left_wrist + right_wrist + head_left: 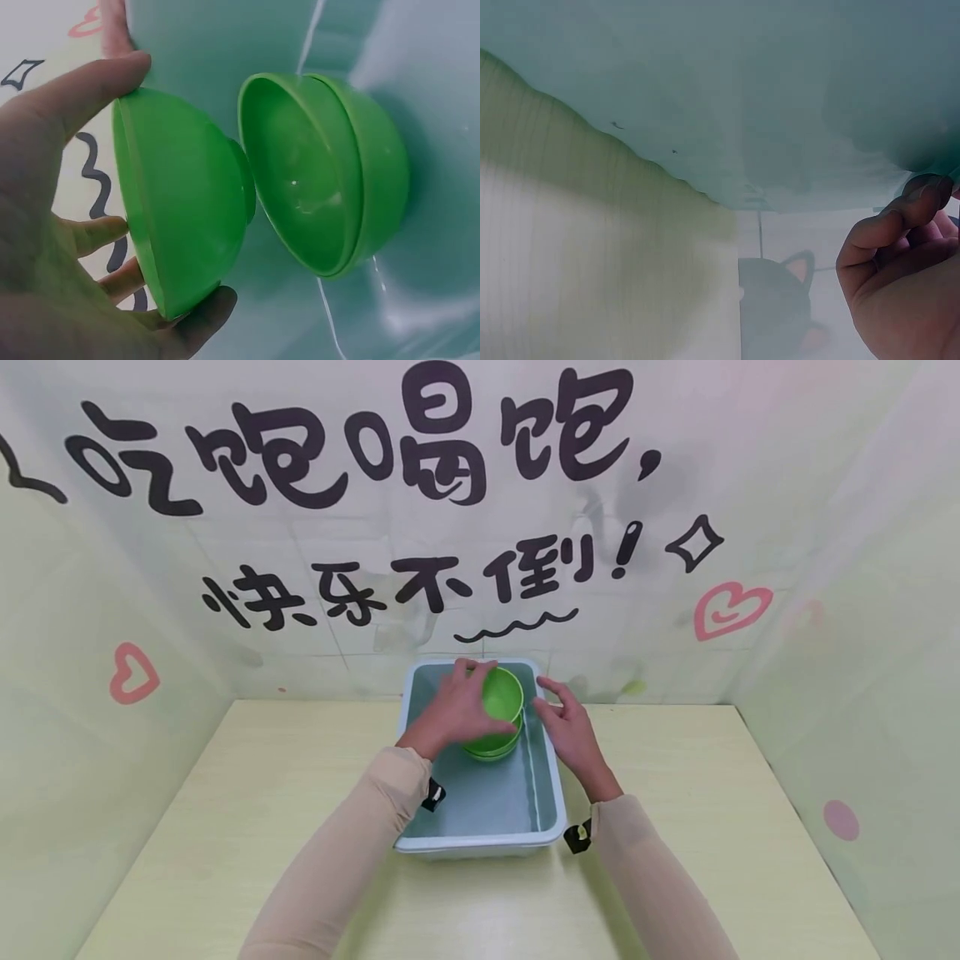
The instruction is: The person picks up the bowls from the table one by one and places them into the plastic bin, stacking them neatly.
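Note:
My left hand (461,706) holds a green bowl (502,693) by its rim, thumb on one side and fingers on the other. The bowl is tilted over two nested green bowls (330,176) inside a pale blue-grey plastic tub (480,842). In the left wrist view, the held bowl's foot appears close against the nested pair's rim; I cannot tell whether they touch. My right hand (570,727) is at the tub's right rim, thumb and forefinger apart with no bowl between them. In the right wrist view its fingers (874,232) are loosely bent beside the tub wall.
The tub stands on a light wooden table (292,793), near the back wall (360,647). That wall is a white sheet with black lettering and pink hearts. Pale side walls bound the table on left and right. Black wrist cameras (577,837) sit at both cuffs.

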Tool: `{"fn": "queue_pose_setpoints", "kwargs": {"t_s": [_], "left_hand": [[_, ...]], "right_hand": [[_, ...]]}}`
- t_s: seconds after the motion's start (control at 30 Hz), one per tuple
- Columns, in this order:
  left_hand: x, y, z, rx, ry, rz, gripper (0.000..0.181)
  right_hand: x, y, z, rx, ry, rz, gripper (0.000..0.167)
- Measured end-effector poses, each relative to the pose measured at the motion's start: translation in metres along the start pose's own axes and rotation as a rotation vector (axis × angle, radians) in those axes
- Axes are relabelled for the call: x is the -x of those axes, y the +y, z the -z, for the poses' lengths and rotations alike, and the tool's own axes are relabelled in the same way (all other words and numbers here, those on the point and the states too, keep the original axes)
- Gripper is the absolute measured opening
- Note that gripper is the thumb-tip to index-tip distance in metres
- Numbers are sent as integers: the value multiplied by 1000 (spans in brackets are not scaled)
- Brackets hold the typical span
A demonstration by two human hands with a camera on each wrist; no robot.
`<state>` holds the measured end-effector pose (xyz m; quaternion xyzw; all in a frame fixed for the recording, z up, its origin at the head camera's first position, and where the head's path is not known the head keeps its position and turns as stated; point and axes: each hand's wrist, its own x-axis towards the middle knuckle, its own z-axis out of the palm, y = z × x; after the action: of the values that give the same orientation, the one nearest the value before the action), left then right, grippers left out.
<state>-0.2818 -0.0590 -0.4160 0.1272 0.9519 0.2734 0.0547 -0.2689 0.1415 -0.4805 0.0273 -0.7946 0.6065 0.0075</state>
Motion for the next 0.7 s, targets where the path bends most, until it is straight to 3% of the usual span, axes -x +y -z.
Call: {"fn": "queue_pose_setpoints", "kwargs": {"t_s": [0.4, 0.7], "left_hand": [[0, -1, -11, -74, -33, 38, 113], [1, 1, -17, -90, -60, 42, 112]], "right_hand": [[2, -3, 1, -21, -14, -5, 53], [1, 0, 1, -17, 3, -3, 47]]}}
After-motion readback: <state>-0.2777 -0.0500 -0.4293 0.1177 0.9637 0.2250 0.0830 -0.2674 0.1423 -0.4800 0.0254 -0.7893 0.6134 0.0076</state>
